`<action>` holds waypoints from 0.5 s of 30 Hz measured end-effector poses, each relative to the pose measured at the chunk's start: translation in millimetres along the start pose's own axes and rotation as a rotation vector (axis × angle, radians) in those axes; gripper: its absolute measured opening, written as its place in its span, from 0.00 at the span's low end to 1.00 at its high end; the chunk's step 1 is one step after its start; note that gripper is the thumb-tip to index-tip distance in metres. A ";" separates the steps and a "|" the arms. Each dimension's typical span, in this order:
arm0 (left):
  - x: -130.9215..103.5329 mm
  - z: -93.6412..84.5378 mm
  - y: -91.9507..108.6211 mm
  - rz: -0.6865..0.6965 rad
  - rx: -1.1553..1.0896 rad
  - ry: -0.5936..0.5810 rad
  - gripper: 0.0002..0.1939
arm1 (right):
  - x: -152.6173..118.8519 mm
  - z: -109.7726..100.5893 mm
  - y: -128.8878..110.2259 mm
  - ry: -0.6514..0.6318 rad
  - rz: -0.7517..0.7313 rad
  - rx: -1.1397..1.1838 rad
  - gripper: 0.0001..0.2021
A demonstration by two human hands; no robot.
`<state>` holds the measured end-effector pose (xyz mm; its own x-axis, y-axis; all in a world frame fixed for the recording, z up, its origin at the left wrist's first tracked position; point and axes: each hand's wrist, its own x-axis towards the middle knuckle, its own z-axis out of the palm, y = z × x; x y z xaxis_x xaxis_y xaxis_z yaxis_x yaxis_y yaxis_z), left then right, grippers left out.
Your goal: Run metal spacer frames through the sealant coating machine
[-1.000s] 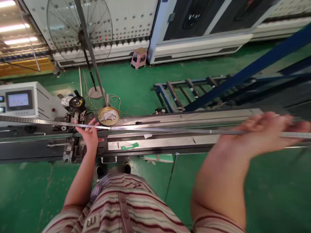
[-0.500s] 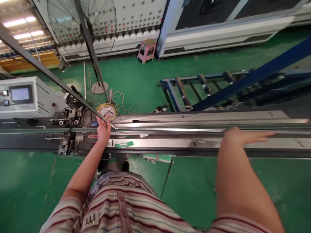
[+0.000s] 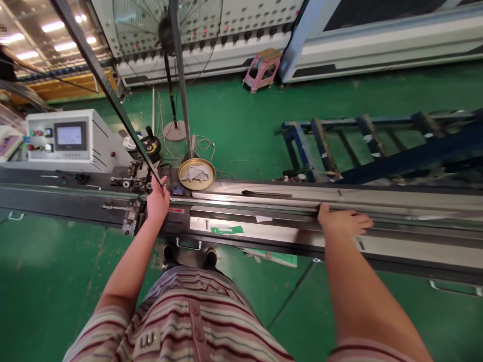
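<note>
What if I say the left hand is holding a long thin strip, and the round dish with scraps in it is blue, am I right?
Almost! The round dish is gold, not blue; the head view shows it. It does have scraps in it, and the left hand is holding a long thin strip.

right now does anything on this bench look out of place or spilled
Nothing looks spilled, but two loose bits look like stray litter: a small white scrap beside the long rails, and a ragged green piece on the bright metal strip nearer the person. The pale scraps sit inside the gold dish.
</note>
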<state>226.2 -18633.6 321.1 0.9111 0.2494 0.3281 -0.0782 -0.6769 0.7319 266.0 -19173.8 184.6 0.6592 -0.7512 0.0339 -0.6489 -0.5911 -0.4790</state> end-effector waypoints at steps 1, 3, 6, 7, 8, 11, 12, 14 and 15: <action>5.6 -14.7 -12.0 -0.007 0.048 0.007 0.38 | -14.7 5.3 -9.8 -0.026 -0.006 -0.040 0.44; 17.1 -44.2 -37.0 -0.033 0.142 0.021 0.39 | -43.4 13.8 -31.5 -0.101 0.032 -0.136 0.48; 33.8 -88.2 -77.0 -0.076 0.225 0.039 0.40 | -87.8 25.7 -67.8 -0.214 -0.025 -0.240 0.56; 38.9 -102.8 -90.7 -0.081 0.239 0.044 0.40 | -103.4 30.3 -80.3 -0.234 -0.036 -0.270 0.58; 43.6 -117.4 -104.3 -0.081 0.252 0.050 0.40 | -119.1 35.6 -92.9 -0.250 -0.043 -0.298 0.59; 56.7 -160.1 -144.5 -0.082 0.303 0.074 0.39 | -164.8 54.7 -130.0 -0.278 -0.066 -0.345 0.61; 61.2 -173.3 -157.4 -0.085 0.316 0.084 0.39 | -178.6 61.7 -142.0 -0.284 -0.064 -0.356 0.61; 71.2 -197.4 -182.9 -0.095 0.320 0.107 0.40 | -204.0 74.6 -165.1 -0.290 -0.052 -0.385 0.61; 76.5 -208.2 -195.2 -0.101 0.313 0.117 0.40 | -216.1 79.7 -176.0 -0.289 -0.049 -0.405 0.60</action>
<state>227.0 -18338.2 327.7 0.8540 0.3911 0.3432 0.1540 -0.8200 0.5512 268.1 -18884.1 191.7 0.7334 -0.6417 -0.2244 -0.6725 -0.7331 -0.1016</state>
